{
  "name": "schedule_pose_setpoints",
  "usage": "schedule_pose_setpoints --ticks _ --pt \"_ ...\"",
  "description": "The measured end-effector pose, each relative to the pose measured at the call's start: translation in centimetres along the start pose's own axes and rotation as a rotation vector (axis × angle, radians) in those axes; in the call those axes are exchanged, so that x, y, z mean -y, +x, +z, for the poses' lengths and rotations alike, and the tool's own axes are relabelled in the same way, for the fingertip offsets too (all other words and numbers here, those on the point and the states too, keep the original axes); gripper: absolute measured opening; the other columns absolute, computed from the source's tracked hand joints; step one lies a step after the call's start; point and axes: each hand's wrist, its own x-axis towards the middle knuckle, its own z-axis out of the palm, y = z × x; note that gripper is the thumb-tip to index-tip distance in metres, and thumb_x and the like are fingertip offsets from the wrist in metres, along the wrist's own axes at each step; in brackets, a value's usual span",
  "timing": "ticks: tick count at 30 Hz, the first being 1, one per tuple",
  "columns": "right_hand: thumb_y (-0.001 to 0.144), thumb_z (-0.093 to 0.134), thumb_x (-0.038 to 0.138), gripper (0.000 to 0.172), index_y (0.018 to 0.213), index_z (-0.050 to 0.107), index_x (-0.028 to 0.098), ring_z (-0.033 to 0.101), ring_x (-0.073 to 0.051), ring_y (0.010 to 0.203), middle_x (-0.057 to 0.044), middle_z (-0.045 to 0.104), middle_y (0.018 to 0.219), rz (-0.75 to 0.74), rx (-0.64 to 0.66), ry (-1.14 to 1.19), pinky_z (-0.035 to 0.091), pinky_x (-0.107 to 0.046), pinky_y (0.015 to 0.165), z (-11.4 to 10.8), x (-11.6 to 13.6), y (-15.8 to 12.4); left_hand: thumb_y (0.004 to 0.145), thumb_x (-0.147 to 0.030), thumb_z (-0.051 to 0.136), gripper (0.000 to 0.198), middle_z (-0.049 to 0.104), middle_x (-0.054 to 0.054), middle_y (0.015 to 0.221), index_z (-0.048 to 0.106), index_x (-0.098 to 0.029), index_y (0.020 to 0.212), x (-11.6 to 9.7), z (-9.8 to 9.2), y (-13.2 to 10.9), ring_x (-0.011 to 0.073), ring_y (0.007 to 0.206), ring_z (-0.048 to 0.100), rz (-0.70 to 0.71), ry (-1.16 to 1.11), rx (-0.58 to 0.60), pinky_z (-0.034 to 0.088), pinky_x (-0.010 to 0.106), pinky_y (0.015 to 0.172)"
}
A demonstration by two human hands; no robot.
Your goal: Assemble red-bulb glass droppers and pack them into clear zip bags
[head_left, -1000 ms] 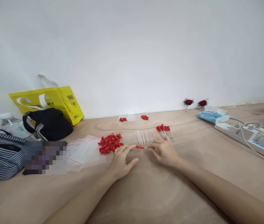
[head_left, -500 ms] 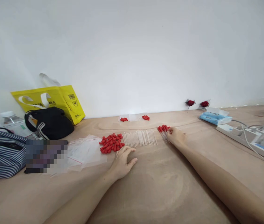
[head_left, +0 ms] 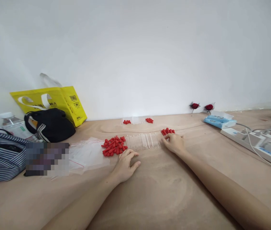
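My left hand [head_left: 127,164] rests on the table with its fingers apart. It lies just in front of a pile of red bulb-shaped caps [head_left: 114,146], fingertips near the pile's edge. A row of thin whitish tubes [head_left: 143,141] lies side by side between my two hands. My right hand [head_left: 174,143] is beside the row's right end, fingers curled down and pinched together. Right behind those fingers lies a small group of red-capped tubes [head_left: 168,131]; my hand covers their lower parts. What the right fingertips pinch, if anything, is hidden.
Clear zip bags [head_left: 87,155] lie left of the caps. Small bags with red-capped pieces [head_left: 135,120] are by the wall. A yellow bag [head_left: 75,105], black pouch [head_left: 56,126] and bottle [head_left: 13,124] stand left. A blue packet [head_left: 219,121] and power strip [head_left: 250,140] are right.
My right hand has moved left and slightly nearer me, from the right side of the red-capped tubes to in front of them. My left hand has stayed put.
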Motion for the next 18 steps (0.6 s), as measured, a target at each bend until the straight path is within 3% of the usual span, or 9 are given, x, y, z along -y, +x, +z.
schedule_pose_setpoints --ticks 5,9,11,15,18 --pt "0.073 0.047 0.043 0.031 0.066 0.066 0.019 0.056 -0.025 0.074 -0.010 0.065 0.071 0.020 0.053 -0.055 0.028 -0.043 0.074 0.2 1.8 -0.5 0.075 -0.021 0.054 0.016 0.054 0.006 0.095 0.058 -0.019 0.090 -0.2 0.0 0.0 0.0215 0.092 0.050 0.010 0.012 0.005 0.038 0.038 0.082" --pt "0.074 0.045 0.034 0.031 0.058 0.065 0.017 0.056 -0.024 0.067 -0.013 0.064 0.065 0.025 0.101 -0.090 0.027 -0.044 0.073 0.3 2.7 -0.4 0.075 -0.023 0.054 0.014 0.055 0.005 0.094 0.058 -0.020 0.089 -0.2 0.2 0.0 0.0214 0.091 0.050 0.001 0.069 -0.001 0.037 0.037 0.079" --pt "0.075 0.043 0.030 0.031 0.059 0.065 0.016 0.056 -0.024 0.067 -0.013 0.064 0.067 0.051 0.147 -0.118 0.026 -0.045 0.075 0.3 3.1 -0.2 0.076 -0.024 0.054 0.014 0.056 0.005 0.092 0.059 -0.020 0.088 0.2 -0.2 0.1 0.0222 0.089 0.050 -0.021 0.174 -0.056 0.036 0.037 0.077" --pt "0.077 0.039 0.029 0.031 0.070 0.066 0.014 0.056 -0.025 0.074 -0.014 0.064 0.076 0.092 0.245 -0.200 0.025 -0.045 0.079 0.3 3.5 0.1 0.078 -0.025 0.052 0.016 0.058 0.007 0.094 0.062 -0.020 0.089 1.8 -1.8 0.8 0.0253 0.091 0.048 -0.035 0.497 -0.275 0.030 0.041 0.077" --pt "0.077 0.038 0.026 0.031 0.078 0.065 0.012 0.055 -0.027 0.081 -0.015 0.063 0.083 0.080 0.264 -0.225 0.024 -0.046 0.081 0.3 3.5 0.1 0.079 -0.026 0.050 0.016 0.058 0.007 0.095 0.063 -0.021 0.087 3.0 -3.0 1.2 0.0256 0.091 0.047 -0.033 0.614 -0.311 0.029 0.041 0.077"
